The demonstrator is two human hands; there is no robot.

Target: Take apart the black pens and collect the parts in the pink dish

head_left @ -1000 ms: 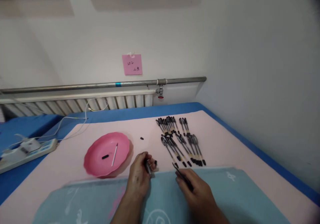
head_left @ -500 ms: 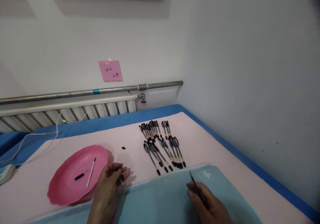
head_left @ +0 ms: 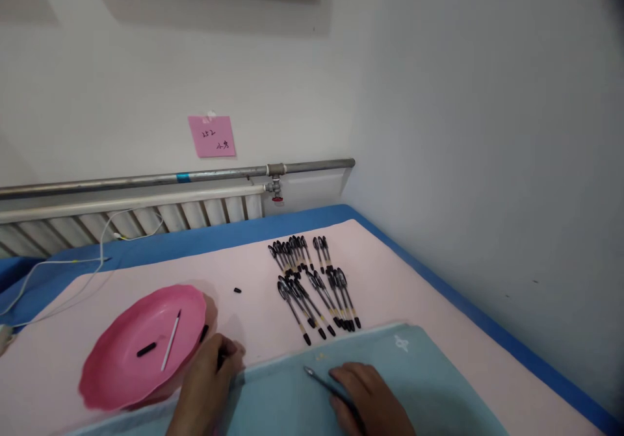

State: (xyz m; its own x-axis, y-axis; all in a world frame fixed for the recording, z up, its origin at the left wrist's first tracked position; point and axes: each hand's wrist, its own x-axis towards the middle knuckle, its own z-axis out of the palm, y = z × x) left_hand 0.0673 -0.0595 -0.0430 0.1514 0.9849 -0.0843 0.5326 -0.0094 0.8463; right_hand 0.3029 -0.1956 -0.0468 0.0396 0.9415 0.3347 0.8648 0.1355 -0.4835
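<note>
My right hand [head_left: 373, 397] is closed around a dark pen [head_left: 336, 394], its pointed tip aimed to the left over the blue-green mat. My left hand [head_left: 207, 381] is beside the right rim of the pink dish [head_left: 104, 394], fingers curled together; a dark bit shows between them, too hidden to name. A short black piece [head_left: 203, 333] shows at the dish rim just above that hand. Inside the dish lie a white pen refill [head_left: 170, 342] with a dark tip and a black cap-like piece [head_left: 147, 349].
Several capped black pens [head_left: 316, 299] lie in two rows on the pink sheet [head_left: 385, 280]. A small black plug [head_left: 237, 290] sits left of them. The blue-green mat [head_left: 283, 400] covers the near side. A white cable [head_left: 102, 244] runs along the left; walls stand behind and right.
My right hand has moved left with the pen, whose tip has swung from pointing away to pointing left. My left hand has turned and lowered slightly. The view has shifted a little.
</note>
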